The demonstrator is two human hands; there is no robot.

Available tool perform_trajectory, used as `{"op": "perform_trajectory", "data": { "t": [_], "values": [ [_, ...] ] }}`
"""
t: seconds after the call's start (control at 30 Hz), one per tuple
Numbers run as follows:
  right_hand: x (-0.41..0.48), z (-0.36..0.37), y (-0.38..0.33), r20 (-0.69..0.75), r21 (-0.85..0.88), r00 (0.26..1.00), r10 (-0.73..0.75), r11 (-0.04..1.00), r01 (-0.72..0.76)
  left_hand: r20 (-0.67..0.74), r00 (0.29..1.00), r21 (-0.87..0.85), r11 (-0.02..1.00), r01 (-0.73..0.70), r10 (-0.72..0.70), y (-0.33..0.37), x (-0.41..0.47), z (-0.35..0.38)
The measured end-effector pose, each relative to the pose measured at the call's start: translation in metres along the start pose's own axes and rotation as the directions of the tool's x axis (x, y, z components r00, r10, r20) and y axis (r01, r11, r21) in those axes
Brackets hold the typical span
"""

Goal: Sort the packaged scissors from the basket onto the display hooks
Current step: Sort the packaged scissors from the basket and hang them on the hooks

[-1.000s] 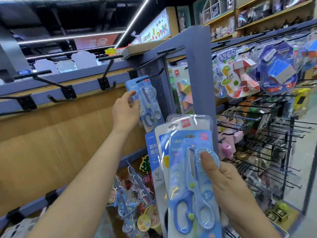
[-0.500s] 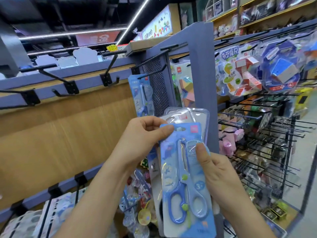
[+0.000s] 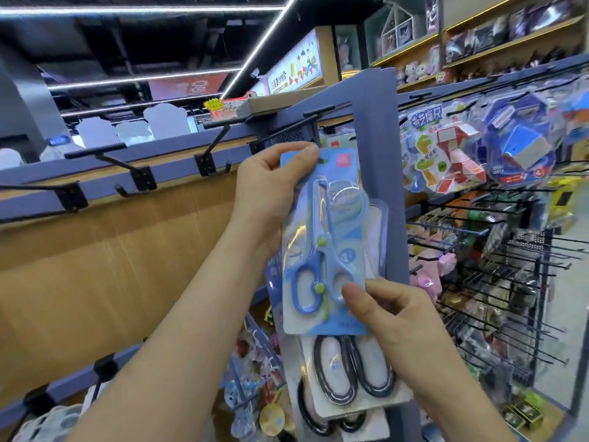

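While my left hand (image 3: 271,199) pinches the top left corner of the blue scissors pack (image 3: 322,237), held upright at frame centre, my right hand (image 3: 395,320) clamps its lower right corner, thumb on the front and fingers hidden behind. Two black-handled scissors packs (image 3: 350,374) lie stacked behind it, reaching down to lower centre, against the right palm. Behind the blue pack stands a blue post (image 3: 376,122); black hooks (image 3: 213,148) project from the rail (image 3: 172,154) at upper left, and puzzle toys (image 3: 446,154) hang at upper right.
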State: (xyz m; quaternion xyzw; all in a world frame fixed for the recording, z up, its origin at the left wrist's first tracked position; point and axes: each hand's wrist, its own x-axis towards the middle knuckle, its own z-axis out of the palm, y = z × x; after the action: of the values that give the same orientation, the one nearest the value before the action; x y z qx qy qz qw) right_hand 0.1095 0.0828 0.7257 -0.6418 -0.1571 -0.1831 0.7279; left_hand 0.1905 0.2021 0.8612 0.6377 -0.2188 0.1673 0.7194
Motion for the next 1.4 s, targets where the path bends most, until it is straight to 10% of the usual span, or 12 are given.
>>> {"op": "perform_trajectory", "data": {
  "t": [0.4, 0.77, 1.07, 1.23, 1.4],
  "values": [
    [0.003, 0.001, -0.003, 0.012, 0.192, 0.994, 0.112, 0.975, -0.112, -0.088, 0.977, 0.242, 0.955, -0.170, 0.196, -0.011, 0.039, 0.012],
    [0.004, 0.001, 0.004, 0.024, 0.140, 0.987, 0.162, 0.977, -0.163, -0.212, 0.975, 0.310, 0.951, 0.000, 0.069, -0.027, 0.063, -0.005],
    [-0.001, 0.016, 0.012, 0.057, 0.394, 0.941, 0.333, 0.859, -0.328, -0.089, 0.962, 0.532, 0.829, -0.175, 0.260, -0.027, 0.067, -0.012],
    [0.003, 0.017, 0.015, 0.026, 0.434, 0.928, 0.372, 0.832, -0.346, 0.017, 0.999, 0.528, 0.848, -0.044, 0.042, -0.020, 0.072, -0.017],
    [0.006, 0.017, 0.017, -0.008, 0.442, 0.919, 0.395, 0.826, -0.351, -0.103, 0.983, 0.604, 0.794, -0.059, 0.151, -0.039, 0.087, -0.038]
  ]
}}
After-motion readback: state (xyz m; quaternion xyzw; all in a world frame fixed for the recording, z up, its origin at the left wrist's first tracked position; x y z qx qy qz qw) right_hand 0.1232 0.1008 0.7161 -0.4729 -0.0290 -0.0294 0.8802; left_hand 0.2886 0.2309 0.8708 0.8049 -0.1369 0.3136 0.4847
